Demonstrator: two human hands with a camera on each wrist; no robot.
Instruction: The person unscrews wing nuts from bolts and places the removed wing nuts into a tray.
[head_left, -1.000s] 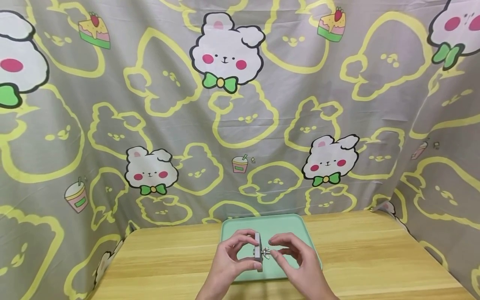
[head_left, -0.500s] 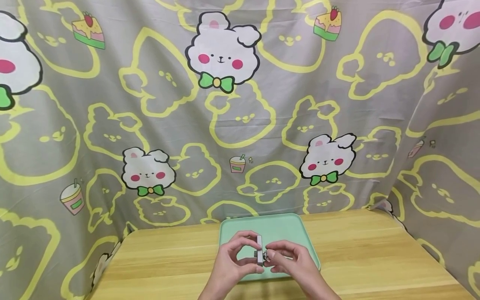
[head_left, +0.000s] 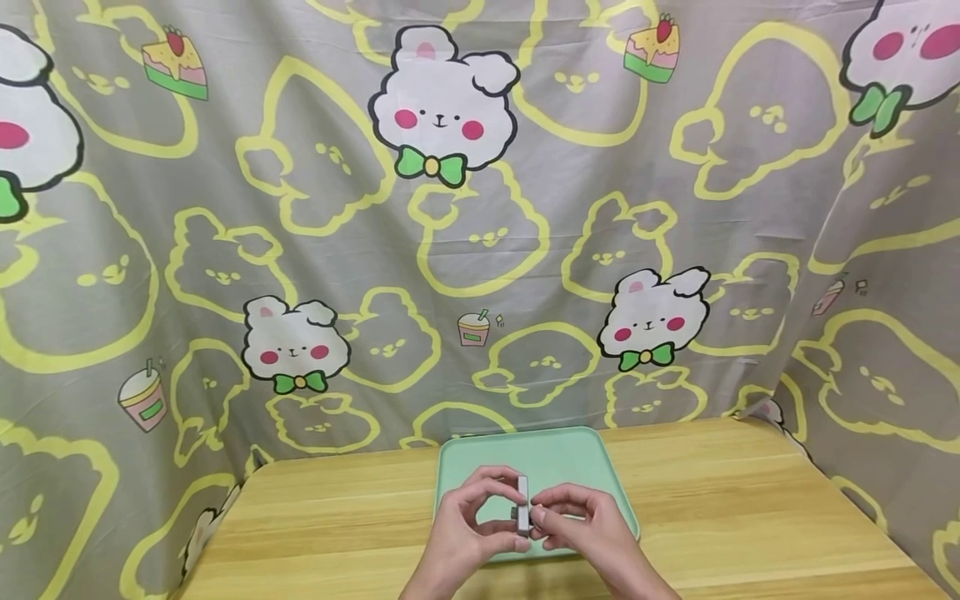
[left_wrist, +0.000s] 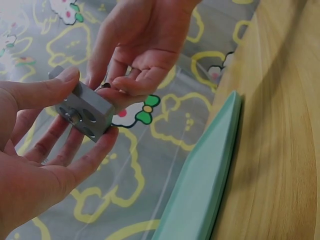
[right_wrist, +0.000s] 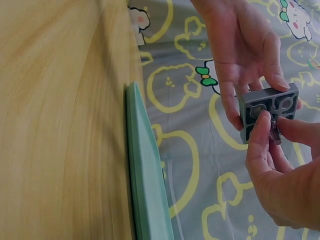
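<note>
Probably stiff, fairly light | grey recessed block (left_wrist: 89, 104): edges gripped by fingers of left hand (head_left: 456, 527), best held there | threaded bolt (right_wrist: 276, 134) pinched by right hand (head_left: 588, 523), 3 o'clock

I record a grey rabbit-patterned curtain (head_left: 487, 225), visibly creased, hanging behind and along both sides of a pale wood-grain table (head_left: 337, 508); I find a soft shadow (left_wrist: 270, 62) across its top.
</note>
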